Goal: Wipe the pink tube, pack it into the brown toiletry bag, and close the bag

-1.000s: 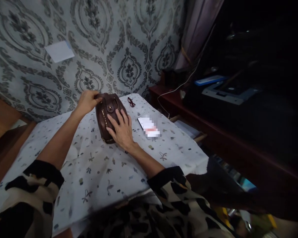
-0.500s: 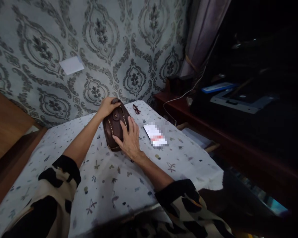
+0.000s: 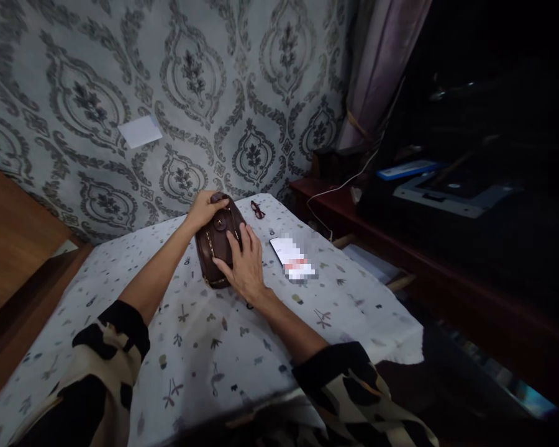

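Note:
A dark brown bag [image 3: 217, 245] with gold zips and a round tab lies on the white patterned cloth. My left hand [image 3: 205, 209] grips its far end, the thumb over the top edge. On the bag's right side rests my right hand [image 3: 246, 264], fingers spread, the thumb by the near end of a zip. A phone [image 3: 286, 253] with a lit, partly blurred screen is right of the bag. Beyond the bag lie dark red glasses [image 3: 258, 210].
The cloth-covered table [image 3: 242, 366] meets a patterned wall with a white paper [image 3: 140, 131] on it. Brown wooden furniture [image 3: 18, 236] is at the left. Along the right runs a dark red ledge [image 3: 377, 217] with a white cable [image 3: 342, 185] and a blue object [image 3: 407, 169].
The view has shifted slightly, so everything sits a little lower. Both hands keep nearly the same places on the bag.

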{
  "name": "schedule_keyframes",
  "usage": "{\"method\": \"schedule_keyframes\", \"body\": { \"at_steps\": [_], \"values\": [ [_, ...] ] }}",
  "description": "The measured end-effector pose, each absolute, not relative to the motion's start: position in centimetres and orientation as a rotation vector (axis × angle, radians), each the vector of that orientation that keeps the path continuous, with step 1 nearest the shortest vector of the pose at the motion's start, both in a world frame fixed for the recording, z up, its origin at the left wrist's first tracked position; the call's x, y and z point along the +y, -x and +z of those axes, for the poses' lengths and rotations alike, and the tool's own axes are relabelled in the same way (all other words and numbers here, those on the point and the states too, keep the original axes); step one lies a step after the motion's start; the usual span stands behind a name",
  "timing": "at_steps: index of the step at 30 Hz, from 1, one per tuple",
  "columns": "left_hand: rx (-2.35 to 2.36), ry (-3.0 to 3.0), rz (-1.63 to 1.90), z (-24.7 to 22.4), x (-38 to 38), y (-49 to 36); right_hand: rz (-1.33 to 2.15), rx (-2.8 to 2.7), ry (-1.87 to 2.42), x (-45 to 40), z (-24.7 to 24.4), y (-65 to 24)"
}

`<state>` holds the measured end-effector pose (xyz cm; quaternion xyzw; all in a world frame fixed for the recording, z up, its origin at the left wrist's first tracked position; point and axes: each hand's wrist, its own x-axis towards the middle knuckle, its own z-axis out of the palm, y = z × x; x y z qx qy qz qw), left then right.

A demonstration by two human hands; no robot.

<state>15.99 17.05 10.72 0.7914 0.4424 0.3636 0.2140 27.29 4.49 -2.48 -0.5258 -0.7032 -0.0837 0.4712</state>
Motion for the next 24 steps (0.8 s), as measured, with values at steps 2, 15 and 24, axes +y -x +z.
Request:
{"method": "schedule_keyframes", "body": {
  "at_steps": [2,15,24],
  "values": [
    [1.189,-2.172,1.03,10.6,17.0,-15.9,-0.202,-1.732,1.293,4.4,-2.3,-27.4],
    [1.261,-2.191,1.095,10.6,17.5,-10.4,-0.283,-1.876,1.27,3.6,-1.8,-26.9],
    [1.408,-2.234,1.181,9.6,16.8,-10.0,-0.285,-1.892,1.285,3.4,-1.6,-26.9]
  ]
}}
